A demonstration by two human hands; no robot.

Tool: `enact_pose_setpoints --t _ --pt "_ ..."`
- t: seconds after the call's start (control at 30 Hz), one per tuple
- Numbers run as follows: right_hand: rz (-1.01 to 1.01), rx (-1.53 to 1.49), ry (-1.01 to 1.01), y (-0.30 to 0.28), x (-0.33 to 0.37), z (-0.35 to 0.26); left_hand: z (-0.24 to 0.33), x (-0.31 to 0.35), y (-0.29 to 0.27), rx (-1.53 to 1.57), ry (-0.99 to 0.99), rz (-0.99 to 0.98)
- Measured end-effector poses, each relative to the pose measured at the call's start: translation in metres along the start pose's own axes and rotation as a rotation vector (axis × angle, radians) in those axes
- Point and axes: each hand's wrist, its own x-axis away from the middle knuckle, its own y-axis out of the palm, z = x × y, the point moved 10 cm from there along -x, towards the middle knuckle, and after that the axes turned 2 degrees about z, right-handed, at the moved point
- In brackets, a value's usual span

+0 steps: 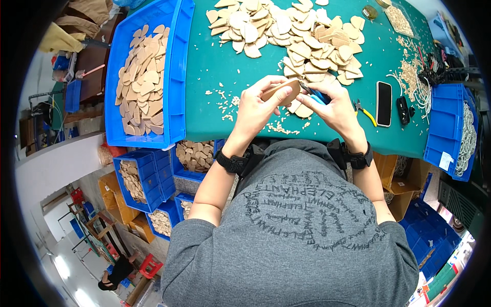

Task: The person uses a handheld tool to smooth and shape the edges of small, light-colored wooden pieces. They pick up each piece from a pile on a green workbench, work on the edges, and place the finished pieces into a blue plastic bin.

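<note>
My left hand [255, 105] is closed round a flat tan piece with a rounded edge [290, 93], the thumb lying over it. In my right hand [336, 108] is a pair of blue-handled pliers [318, 98]. Their jaws meet the right edge of the tan piece, and my fingers partly hide them. Just below, another tan piece [302, 110] lies on the green table [215, 115]. A large heap of similar half-round pieces [307, 38] spreads beyond my hands. Small pale chips [279, 128] are scattered around and under my hands.
A blue crate [176, 102] of tan pieces stands at left. On the right are a phone [383, 104], yellow-handled pliers [367, 115], a black object [404, 110] and a chip pile [410, 74]. A blue bin [442, 125] holds pale cord. More filled blue bins [148, 176] stand below the table.
</note>
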Motion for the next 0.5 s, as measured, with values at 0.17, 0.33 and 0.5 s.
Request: enact_pose_setpoints --t 0.17,0.33,0.5 --pt "0.019 0.014 0.060 -0.001 0.001 0.003 -0.001 0.000 -0.001 0.038 -0.017 -0.007" --pt "0.067 -0.068 0.217 -0.006 0.006 0.021 -0.008 0.000 -0.031 0.031 -0.049 0.077" --pt "0.159 -0.029 0.214 -0.020 0.020 0.049 -0.009 0.002 -0.198 0.540 0.126 0.647"
